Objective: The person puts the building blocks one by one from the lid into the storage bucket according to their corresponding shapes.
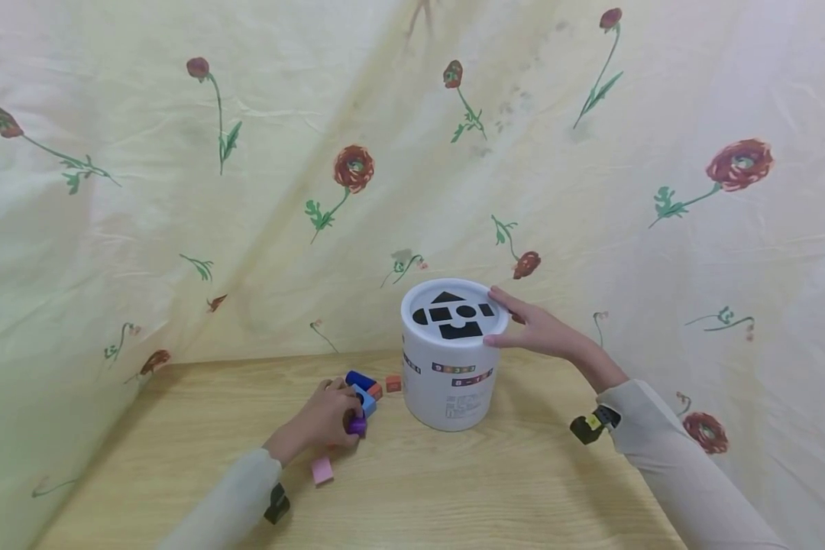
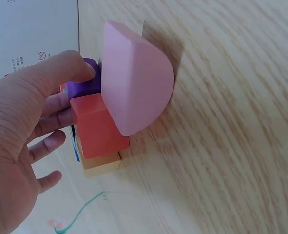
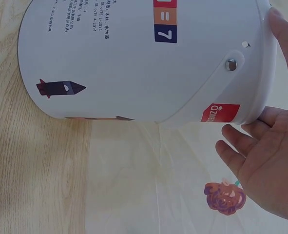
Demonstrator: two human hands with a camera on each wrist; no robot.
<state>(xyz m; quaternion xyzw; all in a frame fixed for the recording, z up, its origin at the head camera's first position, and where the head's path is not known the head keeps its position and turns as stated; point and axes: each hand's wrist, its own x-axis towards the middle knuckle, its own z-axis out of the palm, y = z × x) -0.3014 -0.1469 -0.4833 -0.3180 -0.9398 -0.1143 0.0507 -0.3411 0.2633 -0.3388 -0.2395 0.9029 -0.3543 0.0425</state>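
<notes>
At the left of the bucket, my left hand [image 1: 323, 412] pinches a small purple block [image 1: 357, 426] between thumb and fingers, low over the table. The left wrist view shows that purple block [image 2: 84, 87] beside a pink half-round block [image 2: 134, 78] and a red block [image 2: 102, 129]. Close to the fingertips lie a light blue block [image 1: 367, 402], a dark blue block [image 1: 360, 379] and an orange block [image 1: 393, 383]. My right hand [image 1: 543, 332] holds the rim of a white bucket [image 1: 450, 393], thumb on the near side, fingers on the far side. Its lid has several shaped holes.
The bucket stands upright on a light wooden table [image 1: 509, 489]. A flowered cloth [image 1: 282, 229] hangs behind the table and at its sides. In the left wrist view, a natural-wood-coloured block [image 2: 105, 165] lies beneath the red one.
</notes>
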